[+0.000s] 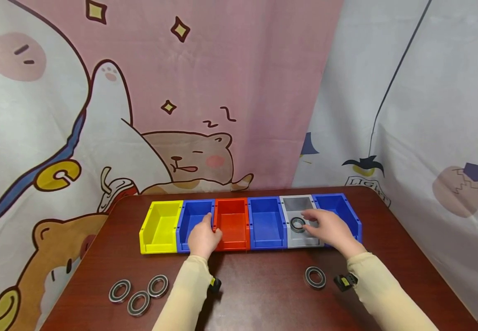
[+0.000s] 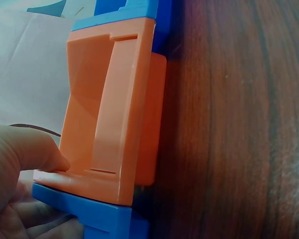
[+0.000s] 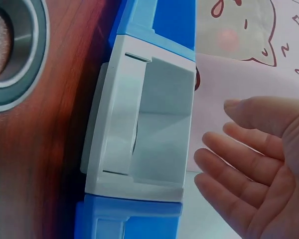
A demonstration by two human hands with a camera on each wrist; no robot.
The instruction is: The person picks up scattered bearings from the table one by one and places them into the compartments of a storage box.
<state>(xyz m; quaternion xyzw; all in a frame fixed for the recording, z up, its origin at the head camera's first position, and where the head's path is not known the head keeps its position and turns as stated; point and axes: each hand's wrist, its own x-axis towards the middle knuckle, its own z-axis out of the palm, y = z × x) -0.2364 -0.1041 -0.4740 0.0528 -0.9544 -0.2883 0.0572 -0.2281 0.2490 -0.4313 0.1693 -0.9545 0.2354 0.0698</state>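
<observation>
A ball bearing (image 1: pixel 293 226) is inside the grey bin (image 1: pixel 303 241). Beside it, over the bin's right side, is my right hand (image 1: pixel 329 228), its fingers loosely bent and apart from the bearing. The right wrist view shows this hand (image 3: pixel 261 164) holding nothing; the front lip of the grey bin (image 3: pixel 120 119) hides nearly all of the bearing there. My left hand (image 1: pixel 204 237) pinches the side walls where a blue bin (image 1: pixel 195 209) meets the red bin (image 1: pixel 232 225). In the left wrist view the thumb is on the red bin's rim (image 2: pixel 84 184), fingers on the blue side.
A yellow bin (image 1: pixel 164 227) ends the joined row at left; another blue bin (image 1: pixel 267 225) stands between red and grey, and one more blue bin (image 1: pixel 338 204) at right. One bearing (image 1: pixel 315 285) lies in front of the grey bin. Three bearings (image 1: pixel 139 311) lie at the table's front left.
</observation>
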